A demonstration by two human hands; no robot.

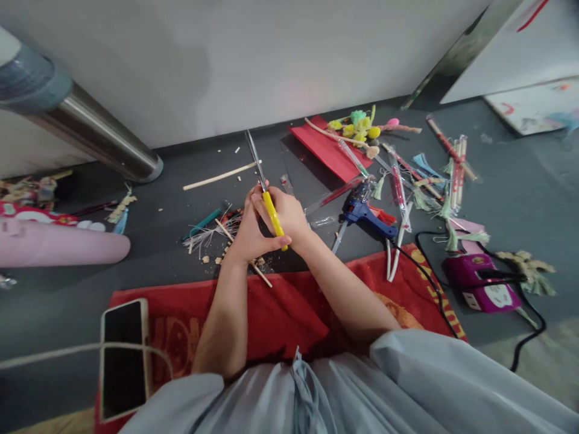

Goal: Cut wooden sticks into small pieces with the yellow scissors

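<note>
Holding the scissors point(272, 211) by their yellow handle, the right hand point(293, 216) is closed in the middle, over the desk point(174, 172). The left hand point(248, 235) is curled up close beside it, with its thumb by the end of the handle. I cannot tell what its other fingers hold, because they are partly hidden. The silver blades point away from the person, toward the wall point(253, 72). Near the blades, a long pale stick point(219, 176) lies on the desk. A thinner stick point(263, 277) lies under the left arm and reaches the red towel point(289, 301). White threads point(212, 235) and a teal pen-like thing point(202, 224) are just left of the hands, with little crumbs around.

On the right side is a blue glue gun point(364, 212) with a black cord. Past it are red paper point(316, 147), shiny wrapped sticks and pale green tassels. A purple plug box point(479, 268) sits farther right. On the left, a phone point(124, 355) lies on the towel, with a white cable across it.
</note>
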